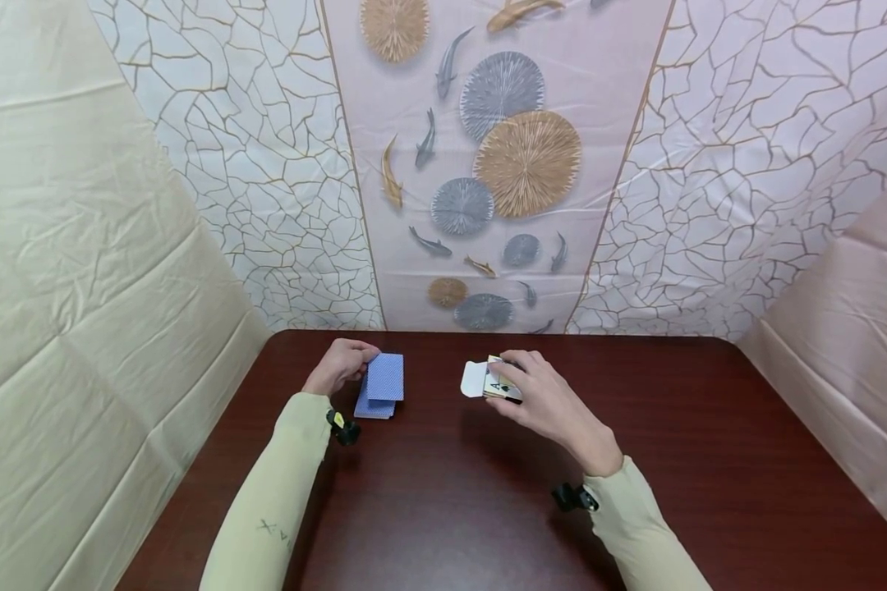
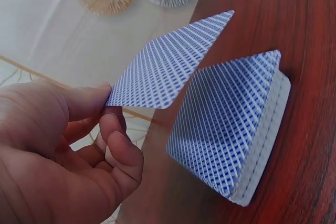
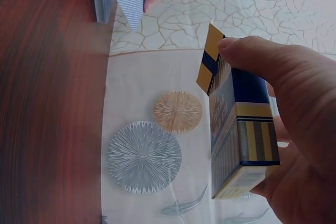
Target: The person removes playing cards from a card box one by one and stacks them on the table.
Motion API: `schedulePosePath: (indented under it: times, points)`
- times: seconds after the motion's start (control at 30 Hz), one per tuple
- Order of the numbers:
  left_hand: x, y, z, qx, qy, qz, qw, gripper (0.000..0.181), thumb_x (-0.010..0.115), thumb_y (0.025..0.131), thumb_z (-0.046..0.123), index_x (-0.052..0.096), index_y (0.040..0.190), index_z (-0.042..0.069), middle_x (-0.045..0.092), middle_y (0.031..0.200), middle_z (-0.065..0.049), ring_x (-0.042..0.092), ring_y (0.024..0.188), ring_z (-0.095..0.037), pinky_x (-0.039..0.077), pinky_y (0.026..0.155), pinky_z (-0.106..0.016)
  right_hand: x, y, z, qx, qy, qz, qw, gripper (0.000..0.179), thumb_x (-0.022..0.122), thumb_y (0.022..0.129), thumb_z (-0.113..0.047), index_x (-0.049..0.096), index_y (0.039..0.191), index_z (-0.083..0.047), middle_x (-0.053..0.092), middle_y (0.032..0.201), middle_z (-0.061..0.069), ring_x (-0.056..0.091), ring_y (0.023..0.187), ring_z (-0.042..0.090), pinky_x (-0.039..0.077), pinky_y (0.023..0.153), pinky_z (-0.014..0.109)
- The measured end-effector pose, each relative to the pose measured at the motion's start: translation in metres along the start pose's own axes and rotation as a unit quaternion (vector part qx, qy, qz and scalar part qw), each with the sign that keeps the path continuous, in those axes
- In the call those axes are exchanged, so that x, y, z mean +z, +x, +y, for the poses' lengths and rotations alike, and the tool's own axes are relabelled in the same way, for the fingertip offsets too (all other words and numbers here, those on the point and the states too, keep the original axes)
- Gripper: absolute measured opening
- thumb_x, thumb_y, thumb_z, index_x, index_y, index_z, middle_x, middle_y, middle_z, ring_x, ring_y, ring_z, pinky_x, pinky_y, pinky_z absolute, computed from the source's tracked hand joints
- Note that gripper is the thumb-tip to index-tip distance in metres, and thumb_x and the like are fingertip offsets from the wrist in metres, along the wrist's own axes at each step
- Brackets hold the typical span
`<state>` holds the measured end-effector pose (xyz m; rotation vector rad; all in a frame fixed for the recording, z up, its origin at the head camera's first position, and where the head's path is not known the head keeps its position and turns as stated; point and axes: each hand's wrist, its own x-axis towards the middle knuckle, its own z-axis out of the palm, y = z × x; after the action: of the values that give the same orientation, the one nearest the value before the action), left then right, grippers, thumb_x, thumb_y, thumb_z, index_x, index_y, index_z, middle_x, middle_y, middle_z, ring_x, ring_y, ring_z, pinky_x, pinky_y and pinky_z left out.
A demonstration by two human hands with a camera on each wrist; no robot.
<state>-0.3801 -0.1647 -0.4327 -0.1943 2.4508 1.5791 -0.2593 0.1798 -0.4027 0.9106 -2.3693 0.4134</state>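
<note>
Between thumb and fingers my left hand [image 1: 342,365] pinches a playing card [image 2: 170,61] by one corner, its blue-and-white patterned back showing. Just below and beside that card, a stack of playing cards [image 2: 226,124] lies face down on the table. My right hand [image 1: 550,402] grips a card box [image 3: 241,124], dark blue with gold bands, above the table. The box's flap [image 1: 473,379] stands out toward the left, white on its inner side. An ace of spades design shows on the box's upward face in the head view.
The dark red-brown wooden table [image 1: 429,509] runs under both hands. A patterned cloth [image 1: 480,164] with fish and round motifs hangs behind its far edge. Pale cloth [image 1: 103,328] hangs along the left side and more cloth [image 1: 850,353] along the right.
</note>
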Motion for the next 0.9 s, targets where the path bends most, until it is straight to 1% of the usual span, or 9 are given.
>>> schedulePosePath:
  times: [0.13,0.3,0.47,0.6,0.73,0.83,0.9]
  points:
    - [-0.001,0.003,-0.003,-0.001,0.001,0.003,1.0000,0.026,0.057,0.100,0.019,0.070,0.116,0.003,0.057,0.084,-0.002,0.052,0.074,-0.015,0.048,0.067,-0.026,0.000,0.001,0.000,0.001,-0.002,-0.001,1.0000,0.043,0.083,0.078,-0.026,0.068,0.116,-0.012,0.063,0.119,0.013,0.058,0.103,0.030,0.051,0.083,0.043]
    - [0.000,0.004,-0.007,-0.003,0.004,0.007,1.0000,0.026,0.058,0.099,0.019,0.070,0.116,0.003,0.058,0.085,-0.002,0.052,0.074,-0.015,0.049,0.069,-0.028,0.001,0.000,0.000,0.000,0.001,-0.002,1.0000,0.043,0.082,0.078,-0.026,0.068,0.116,-0.011,0.062,0.119,0.013,0.058,0.103,0.030,0.050,0.084,0.043]
    - [0.002,0.003,-0.012,-0.004,0.005,0.007,1.0000,0.027,0.060,0.098,0.021,0.069,0.115,0.002,0.058,0.084,-0.003,0.052,0.075,-0.016,0.048,0.067,-0.027,0.002,-0.001,0.000,0.002,0.001,-0.005,1.0000,0.043,0.082,0.079,-0.027,0.068,0.116,-0.012,0.062,0.119,0.013,0.058,0.103,0.030,0.051,0.083,0.042]
    - [0.002,0.002,-0.016,-0.010,0.020,0.011,0.9997,0.025,0.061,0.098,0.023,0.069,0.112,0.004,0.058,0.090,-0.005,0.052,0.077,-0.017,0.048,0.066,-0.026,0.003,-0.001,-0.001,0.004,0.003,-0.005,1.0000,0.042,0.082,0.079,-0.027,0.069,0.116,-0.011,0.063,0.119,0.012,0.058,0.103,0.029,0.051,0.083,0.043]
    - [0.001,0.002,-0.018,-0.007,0.030,0.013,0.9994,0.025,0.061,0.098,0.024,0.070,0.111,0.005,0.059,0.095,-0.006,0.052,0.079,-0.018,0.048,0.066,-0.027,0.002,-0.001,-0.001,0.005,0.003,-0.006,1.0000,0.042,0.082,0.079,-0.027,0.069,0.116,-0.011,0.063,0.119,0.012,0.058,0.103,0.029,0.051,0.083,0.043]
    - [0.001,0.003,-0.020,-0.006,0.035,0.015,0.9993,0.024,0.062,0.098,0.023,0.069,0.111,0.005,0.058,0.093,-0.006,0.051,0.077,-0.018,0.046,0.066,-0.027,0.003,0.000,-0.001,0.006,0.004,-0.010,0.9999,0.042,0.082,0.080,-0.028,0.069,0.116,-0.012,0.063,0.120,0.012,0.058,0.104,0.029,0.050,0.083,0.042]
    - [0.000,0.004,-0.022,-0.010,0.036,0.017,0.9991,0.023,0.062,0.097,0.023,0.070,0.110,0.005,0.057,0.088,-0.005,0.050,0.074,-0.017,0.045,0.065,-0.027,0.003,-0.001,-0.001,0.007,0.005,-0.012,0.9999,0.042,0.082,0.080,-0.028,0.069,0.117,-0.012,0.062,0.120,0.012,0.058,0.104,0.029,0.050,0.084,0.042]
